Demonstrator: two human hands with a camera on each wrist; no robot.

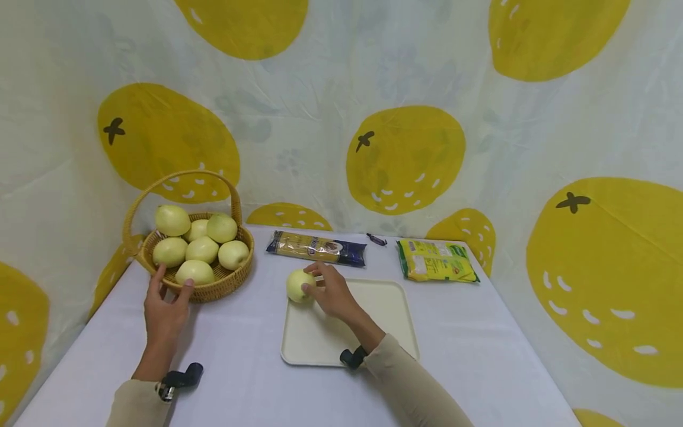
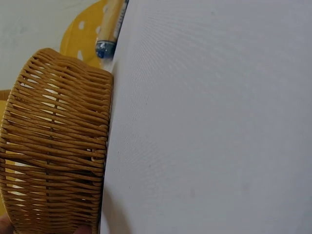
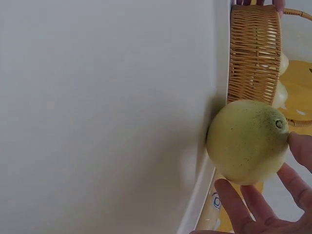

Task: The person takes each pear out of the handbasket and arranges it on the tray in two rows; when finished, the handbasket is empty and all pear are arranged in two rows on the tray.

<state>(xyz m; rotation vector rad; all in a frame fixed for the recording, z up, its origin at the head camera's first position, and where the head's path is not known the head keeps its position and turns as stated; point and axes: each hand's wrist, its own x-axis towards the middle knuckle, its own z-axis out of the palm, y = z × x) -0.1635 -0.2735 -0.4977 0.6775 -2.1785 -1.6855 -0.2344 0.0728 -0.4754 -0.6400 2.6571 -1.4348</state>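
At the left stands a wicker basket (image 1: 224, 287) with a tall handle, holding several pale yellow-green melons (image 1: 201, 250). My left hand (image 1: 162, 317) touches the basket's front side with spread fingers; only its fingertips show at the bottom of the left wrist view. My right hand (image 1: 333, 293) holds one more melon (image 1: 300, 286) between thumb and fingers, over the far left corner of a cream tray (image 1: 315, 344). In the right wrist view this melon (image 3: 247, 141) shows a round stem scar, with the thumb against its side and fingers around it.
Behind the tray lies a long pasta packet (image 1: 315, 248), with a small dark wrapped item (image 1: 376, 239) to its right. A yellow-green packet (image 1: 437, 261) lies at the back right. White cloth covers the table (image 1: 240, 367); a fruit-print curtain (image 1: 320, 148) hangs behind.
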